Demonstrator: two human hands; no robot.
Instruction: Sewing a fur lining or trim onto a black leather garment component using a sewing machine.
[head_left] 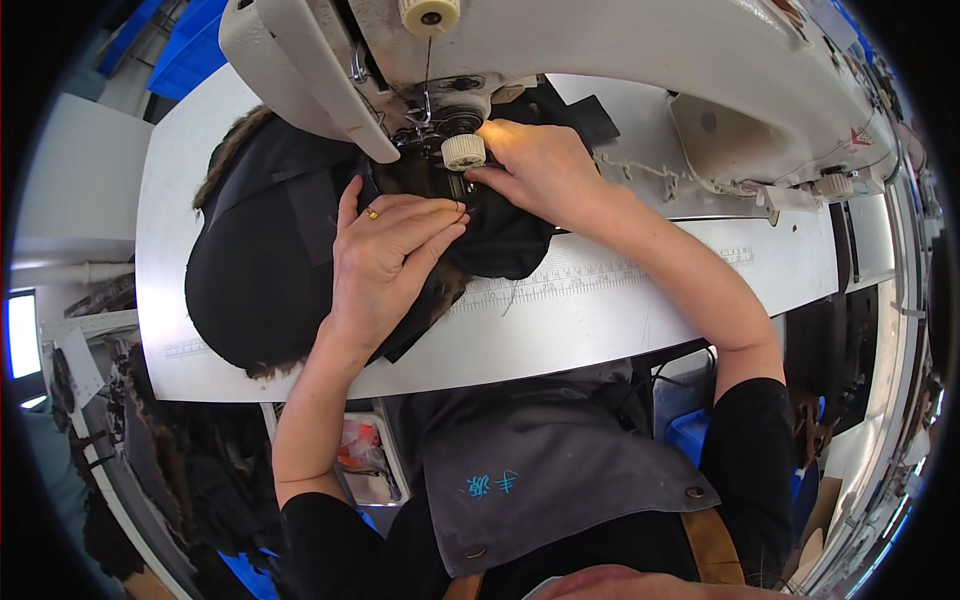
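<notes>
A white sewing machine (560, 50) stands over black fabric (265, 265), which has brown fur along some edges. My left hand (385, 255), with a ring on one finger, rests on the cloth just left of the needle area. Its thumb and forefinger are pinched together at the fabric. Close to the presser foot, on the right, my right hand (545, 175) grips the black cloth between thumb and fingers. A cream knob (463, 152) sits between my two hands and hides part of the stitching spot. The right fingertips are partly covered by the machine head.
The white table (600, 310) has a printed ruler scale (570, 283) along its near side. Behind my right hand lies a dark fabric scrap (592, 118). An open drawer (370, 455) with small items is under the table, and dark furry pieces (215, 470) hang at the lower left.
</notes>
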